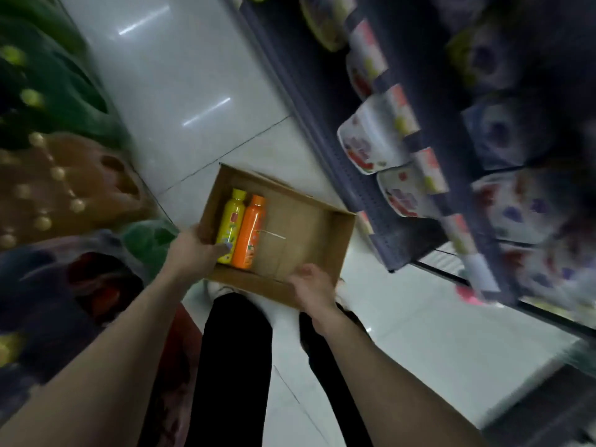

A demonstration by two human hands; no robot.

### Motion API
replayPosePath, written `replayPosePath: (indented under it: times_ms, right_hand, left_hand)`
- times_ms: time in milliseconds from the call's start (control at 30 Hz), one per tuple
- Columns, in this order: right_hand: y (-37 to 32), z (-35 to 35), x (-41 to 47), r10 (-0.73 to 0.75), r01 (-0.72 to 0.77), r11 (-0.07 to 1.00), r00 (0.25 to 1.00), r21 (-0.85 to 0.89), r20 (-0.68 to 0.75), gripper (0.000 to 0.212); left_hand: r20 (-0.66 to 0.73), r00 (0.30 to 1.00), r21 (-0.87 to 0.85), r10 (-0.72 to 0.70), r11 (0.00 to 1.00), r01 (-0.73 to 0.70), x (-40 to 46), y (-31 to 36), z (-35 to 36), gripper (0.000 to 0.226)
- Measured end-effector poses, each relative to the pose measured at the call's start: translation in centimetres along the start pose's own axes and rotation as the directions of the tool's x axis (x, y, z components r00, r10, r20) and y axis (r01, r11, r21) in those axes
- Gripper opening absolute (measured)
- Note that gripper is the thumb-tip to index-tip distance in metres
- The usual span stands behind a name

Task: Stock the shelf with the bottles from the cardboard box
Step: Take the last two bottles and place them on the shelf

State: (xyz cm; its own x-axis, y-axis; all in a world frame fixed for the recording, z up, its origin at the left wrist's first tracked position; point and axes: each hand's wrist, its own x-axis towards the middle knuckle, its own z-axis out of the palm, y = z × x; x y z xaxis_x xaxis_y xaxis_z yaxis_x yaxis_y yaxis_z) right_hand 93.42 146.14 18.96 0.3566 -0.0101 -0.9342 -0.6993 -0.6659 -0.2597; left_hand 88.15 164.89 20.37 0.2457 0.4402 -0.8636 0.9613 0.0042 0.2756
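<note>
An open cardboard box sits low in front of me, above the floor tiles. Against its left wall lie two bottles side by side, caps pointing away: a yellow bottle and an orange bottle. The rest of the box floor is bare. My left hand grips the box's left wall, its thumb inside against the yellow bottle's base. My right hand clasps the box's near wall towards the right corner. The image is blurred by motion.
A dark shelf unit runs along the right, holding white packs with fruit prints and price tags. Blurred green and brown goods fill the left side. Pale floor tiles stretch ahead. My black trouser legs are below the box.
</note>
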Motion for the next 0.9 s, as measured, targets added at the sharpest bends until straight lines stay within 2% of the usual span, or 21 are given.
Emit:
replayPosePath:
  times_ms: [167, 267, 400, 533, 667, 800, 900]
  right_hand:
    - [2.5, 7.0, 15.3, 0.036, -0.036, 0.999, 0.999, -0.028, 0.031, 0.036]
    - [3.2, 10.7, 22.3, 0.019, -0.021, 1.000, 0.993, 0.017, 0.116, 0.042]
    - [4.4, 13.9, 28.2, -0.037, 0.019, 0.996, 0.977, 0.088, 0.208, 0.066]
    - [5.1, 14.7, 30.3, -0.047, 0.030, 0.994, 0.985, 0.104, 0.166, 0.082]
    - [4.8, 13.9, 30.7, -0.081, 0.083, 0.997, 0.987, -0.010, 0.142, 0.077]
    - [5.0, 12.3, 30.6, -0.032, 0.035, 0.998, 0.997, -0.054, 0.065, 0.067]
    - [5.4, 9.8, 30.0, -0.003, 0.005, 0.993, 1.000, -0.120, 0.018, 0.069]
  left_hand:
    - [-0.033, 0.999, 0.040, -0.008, 0.999, 0.010, 13.8, -4.2, 6.1, 0.060]
    - [-0.095, 0.996, 0.097, 0.003, 0.995, 0.006, 20.0, -6.4, 8.6, 0.064]
    - [-0.069, 0.997, 0.101, -0.017, 0.995, 0.024, 24.6, -8.4, 11.2, 0.059]
    - [-0.068, 0.998, 0.127, 0.018, 0.992, -0.010, 27.1, -9.9, 12.6, 0.060]
    - [-0.109, 0.994, 0.133, -0.012, 0.991, 0.027, 27.9, -10.1, 13.2, 0.059]
    - [-0.092, 0.995, 0.152, -0.025, 0.988, 0.039, 27.7, -9.8, 13.6, 0.062]
    - [-0.040, 0.999, 0.165, -0.023, 0.986, 0.029, 27.3, -9.7, 13.3, 0.063]
